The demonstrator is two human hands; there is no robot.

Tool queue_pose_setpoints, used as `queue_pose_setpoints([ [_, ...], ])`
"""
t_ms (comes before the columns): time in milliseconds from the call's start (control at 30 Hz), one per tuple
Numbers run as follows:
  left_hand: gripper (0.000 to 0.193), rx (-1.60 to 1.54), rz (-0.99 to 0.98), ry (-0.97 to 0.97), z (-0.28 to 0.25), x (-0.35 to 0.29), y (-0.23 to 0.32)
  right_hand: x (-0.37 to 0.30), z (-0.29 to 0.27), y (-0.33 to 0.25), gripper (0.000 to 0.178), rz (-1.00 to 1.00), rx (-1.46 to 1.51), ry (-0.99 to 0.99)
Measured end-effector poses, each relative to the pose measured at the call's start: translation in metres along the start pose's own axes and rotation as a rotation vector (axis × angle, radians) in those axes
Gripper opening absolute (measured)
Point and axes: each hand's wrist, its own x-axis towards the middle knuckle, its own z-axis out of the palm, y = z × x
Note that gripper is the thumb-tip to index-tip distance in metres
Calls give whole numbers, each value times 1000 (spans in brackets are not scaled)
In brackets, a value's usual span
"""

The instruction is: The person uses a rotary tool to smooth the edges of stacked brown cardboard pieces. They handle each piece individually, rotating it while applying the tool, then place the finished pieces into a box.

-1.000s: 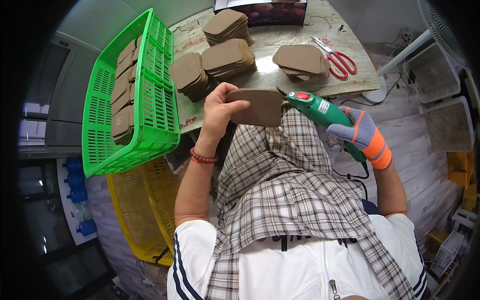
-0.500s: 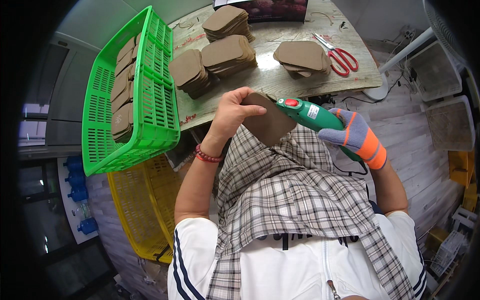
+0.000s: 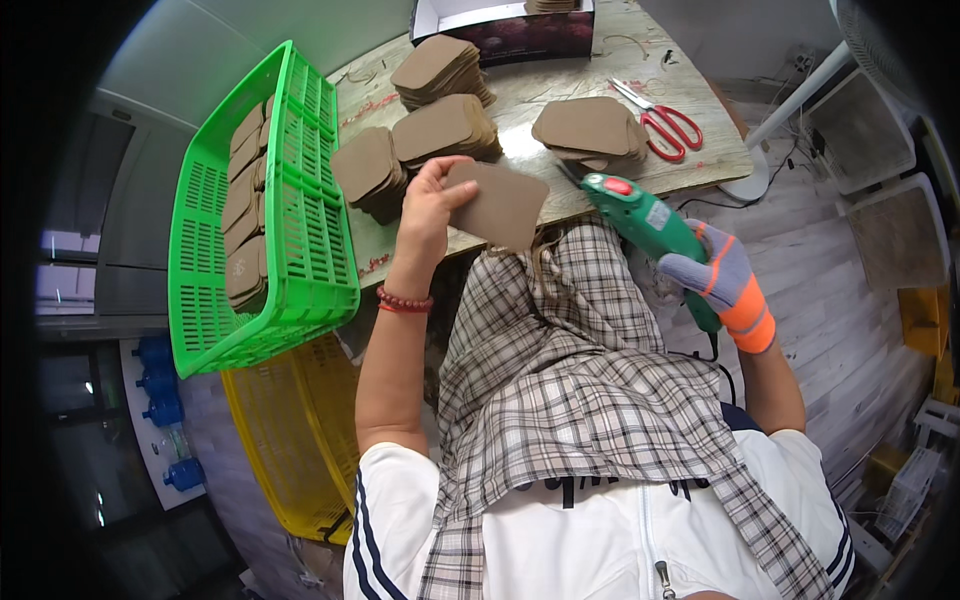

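Note:
My bare left hand (image 3: 426,215), a red bead bracelet at its wrist, is closed on the edge of a flat brown rounded panel (image 3: 503,204). The panel hangs over my lap by the table's near edge, and a thin strip (image 3: 545,265) dangles below it. My right hand (image 3: 725,283), in a grey and orange glove, grips a green corded electric cutter (image 3: 645,222) with a red button. Its narrow dark tip points up and left, apart from the panel. Stacks of similar brown panels (image 3: 445,130) lie on the table beyond, one stack (image 3: 590,130) just past the cutter's tip.
Red-handled scissors (image 3: 668,128) lie on the wooden table (image 3: 510,85). A dark box (image 3: 520,38) stands at the back. At left is a green basket (image 3: 305,225) of panels, with a yellow basket (image 3: 300,430) below. A fan stand (image 3: 790,105) is at right.
My left hand has moved the brown panel up and left, away from the cutter. The cutter's tip has separated from the panel's edge, and a strip now hangs over my lap.

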Motion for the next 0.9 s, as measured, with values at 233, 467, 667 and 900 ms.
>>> queue_pose_setpoints([
  [233, 43, -115, 80, 45, 72, 85, -11, -15, -13, 3, 38, -29, 52, 118],
  [467, 35, 1442, 851, 419, -28, 99, -2, -16, -14, 20, 35, -4, 45, 121],
  [667, 48, 1667, 317, 204, -75, 111, 20, 0, 1, 22, 37, 6, 57, 62],
  [900, 57, 1576, 412, 227, -84, 105, 24, 4, 7, 19, 38, 52, 50, 35],
])
